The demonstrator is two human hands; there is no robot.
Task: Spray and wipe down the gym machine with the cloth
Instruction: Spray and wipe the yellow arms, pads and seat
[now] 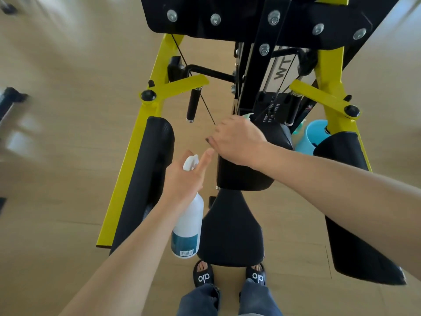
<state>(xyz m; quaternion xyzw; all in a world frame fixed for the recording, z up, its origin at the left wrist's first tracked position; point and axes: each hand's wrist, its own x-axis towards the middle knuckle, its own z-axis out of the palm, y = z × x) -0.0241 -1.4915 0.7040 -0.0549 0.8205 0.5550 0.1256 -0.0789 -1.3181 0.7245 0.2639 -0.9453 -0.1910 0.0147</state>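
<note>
Left hand (184, 176) grips the bottle (188, 226) by its neck, hanging upright, nozzle toward the backrest (246, 174). Right hand (237, 140) lies on that pad, fingers curled; cloth not visible, maybe beneath

One spray bottle (188, 224), two hands (184, 176), one bucket (309, 135).

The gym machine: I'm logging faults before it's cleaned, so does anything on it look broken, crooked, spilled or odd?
Nothing stands out. The black back pad, seat and side pads look whole, and the yellow frame looks the same on both sides. No spill shows on the floor. The left hand holds the spray bottle; the right hand rests on the back pad.
</note>
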